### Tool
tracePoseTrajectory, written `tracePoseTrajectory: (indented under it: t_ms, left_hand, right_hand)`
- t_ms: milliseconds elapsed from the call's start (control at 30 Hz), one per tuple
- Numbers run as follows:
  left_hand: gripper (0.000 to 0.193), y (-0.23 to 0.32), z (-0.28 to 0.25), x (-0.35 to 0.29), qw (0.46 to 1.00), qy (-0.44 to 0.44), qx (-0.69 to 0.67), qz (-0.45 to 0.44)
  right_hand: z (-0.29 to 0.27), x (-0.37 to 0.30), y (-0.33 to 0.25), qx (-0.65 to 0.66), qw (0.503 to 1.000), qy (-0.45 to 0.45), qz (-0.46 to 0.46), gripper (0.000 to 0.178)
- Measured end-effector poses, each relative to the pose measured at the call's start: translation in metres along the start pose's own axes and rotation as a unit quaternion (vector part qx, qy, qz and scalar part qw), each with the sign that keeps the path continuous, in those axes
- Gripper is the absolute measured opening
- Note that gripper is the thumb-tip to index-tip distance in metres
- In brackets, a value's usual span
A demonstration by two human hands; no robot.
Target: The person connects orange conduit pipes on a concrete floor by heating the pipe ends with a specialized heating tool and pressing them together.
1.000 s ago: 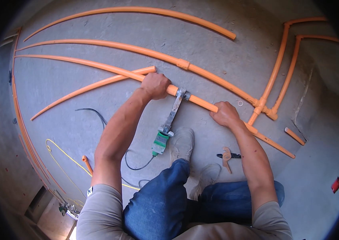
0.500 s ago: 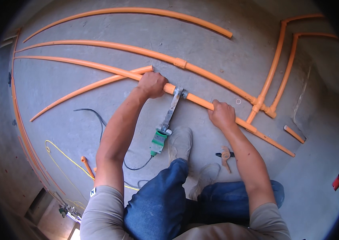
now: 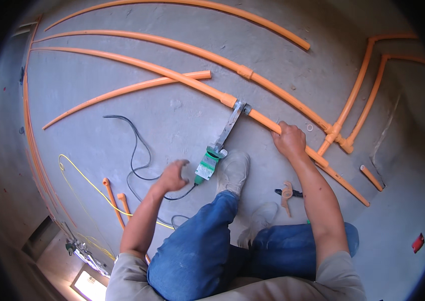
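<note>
My right hand (image 3: 291,139) is closed around a short orange pipe (image 3: 265,121). This pipe's left end meets the heating sockets of a green-handled pipe welding iron (image 3: 207,164). On the other side of the sockets sits the coupling (image 3: 228,100) of a long orange pipe (image 3: 147,65). The iron's metal plate slants down toward my shoe, with its handle just left of the shoe. My left hand (image 3: 173,176) is empty, fingers curved and apart. It hovers left of the iron's handle, near the dark power cord (image 3: 139,143).
More orange pipes (image 3: 287,94) run across the concrete floor, joined to upright branches (image 3: 349,95) at right. A loose pipe (image 3: 102,98) crosses under the long one. A yellow cord (image 3: 92,186) lies at left. An orange-and-black hand tool (image 3: 286,197) lies beside my right forearm.
My left hand has let go of the long pipe and come down and left, toward the iron's handle. My right hand keeps its hold. The view has shifted slightly.
</note>
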State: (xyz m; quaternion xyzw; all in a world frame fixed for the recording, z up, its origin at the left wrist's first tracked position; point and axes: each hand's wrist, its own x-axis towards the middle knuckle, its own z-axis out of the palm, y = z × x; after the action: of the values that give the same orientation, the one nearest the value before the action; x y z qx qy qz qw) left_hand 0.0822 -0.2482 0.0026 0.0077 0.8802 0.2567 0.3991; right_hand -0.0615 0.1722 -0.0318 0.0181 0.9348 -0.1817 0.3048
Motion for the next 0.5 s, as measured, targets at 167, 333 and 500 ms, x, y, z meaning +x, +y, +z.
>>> tracePoseTrajectory:
  t_ms: [167, 333, 500]
  left_hand:
    - [0.059, 0.036, 0.063, 0.013, 0.991, 0.006, -0.128, -0.029]
    - [0.033, 0.025, 0.093, 0.039, 0.986, 0.126, -0.084, -0.065]
    - [0.027, 0.027, 0.115, 0.047, 0.977, 0.167, -0.131, -0.026]
  right_hand:
    - [-0.003, 0.001, 0.006, -0.023, 1.0, 0.001, -0.006, 0.031]
    - [-0.002, 0.006, -0.002, -0.017, 1.0, -0.019, -0.008, 0.034]
    - [-0.015, 0.008, -0.006, -0.015, 0.998, -0.057, 0.006, 0.036]
